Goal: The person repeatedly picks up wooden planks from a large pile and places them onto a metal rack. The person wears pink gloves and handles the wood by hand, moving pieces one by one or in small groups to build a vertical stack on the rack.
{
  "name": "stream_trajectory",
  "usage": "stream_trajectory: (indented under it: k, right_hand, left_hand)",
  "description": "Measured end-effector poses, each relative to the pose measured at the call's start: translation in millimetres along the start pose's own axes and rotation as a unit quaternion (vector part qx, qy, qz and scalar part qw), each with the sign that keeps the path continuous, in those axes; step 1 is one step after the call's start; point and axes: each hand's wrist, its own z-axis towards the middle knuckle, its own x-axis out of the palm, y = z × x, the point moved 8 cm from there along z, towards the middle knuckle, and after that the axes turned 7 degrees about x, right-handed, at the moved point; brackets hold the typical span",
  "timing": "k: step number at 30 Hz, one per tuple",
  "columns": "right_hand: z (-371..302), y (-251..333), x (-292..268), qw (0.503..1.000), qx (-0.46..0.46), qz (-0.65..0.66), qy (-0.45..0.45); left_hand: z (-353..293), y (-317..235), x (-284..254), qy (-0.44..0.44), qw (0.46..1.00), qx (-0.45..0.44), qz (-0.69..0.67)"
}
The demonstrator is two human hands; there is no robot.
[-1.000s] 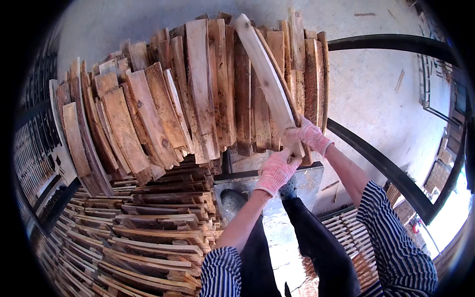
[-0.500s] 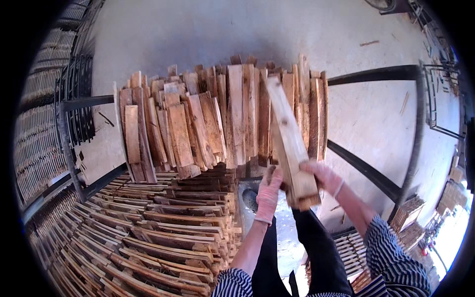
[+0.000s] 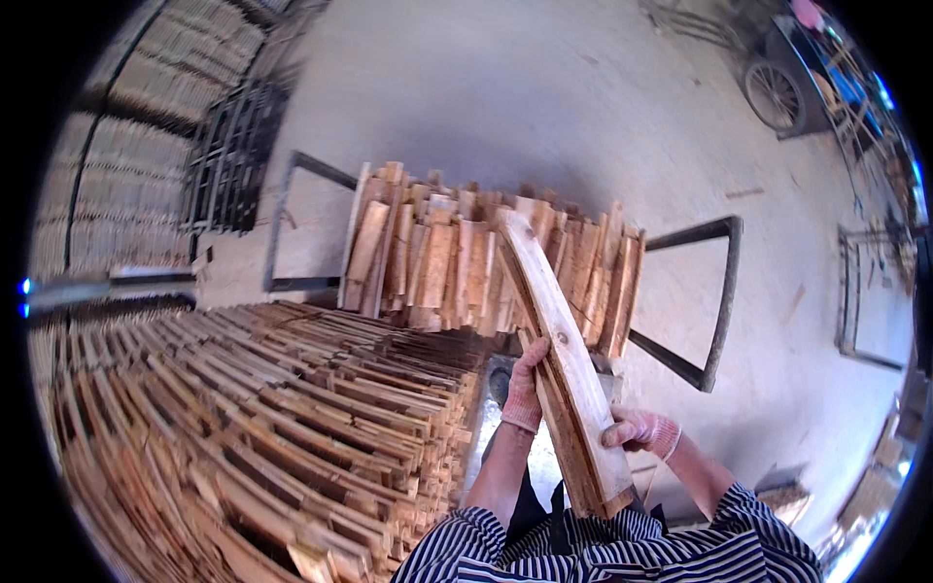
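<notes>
A small stack of rough wooden boards (image 3: 567, 340) is held tilted in front of my body, its far end over the rack. My left hand (image 3: 525, 385), in a pink knit glove, wraps round the left side of the boards. On the right edge, lower down, my right hand (image 3: 639, 430) grips them with the thumb on the top board, also gloved. A knot marks that pale top board. Beyond my hands, a row of upright wooden boards (image 3: 439, 262) leans packed in a dark metal frame (image 3: 724, 291).
A large layered stack of wooden strips (image 3: 243, 418) fills the lower left. More stacked boards (image 3: 126, 185) line the far left beside dark metal racks (image 3: 230, 160). A wheeled cart (image 3: 777, 87) stands at the far right on the concrete floor (image 3: 466, 87). Another metal frame (image 3: 847, 291) is at right.
The held boards have come nearer my body and lifted off the row. My left hand now sits further up along them. My view has shifted, showing more floor and the cart.
</notes>
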Motion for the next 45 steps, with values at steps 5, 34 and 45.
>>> stream_trajectory:
  k: [5, 34, 45]
  right_hand:
    - [-7.6, 124.7, 121.8, 0.889, -0.234, -0.359, -0.161]
    - [58.9, -75.5, 664.4, 0.459, -0.343, -0.819, 0.016]
    - [3.1, -75.4, 677.7, 0.652, -0.277, -0.7, 0.093]
  left_hand:
    - [-94.8, -74.3, 71.2, 0.061, 0.994, 0.094, -0.001]
    - [-723.9, -278.2, -162.5, -0.15, 0.778, 0.609, -0.04]
    - [-708.0, -305.9, -152.4, -0.121, 0.76, 0.638, -0.035]
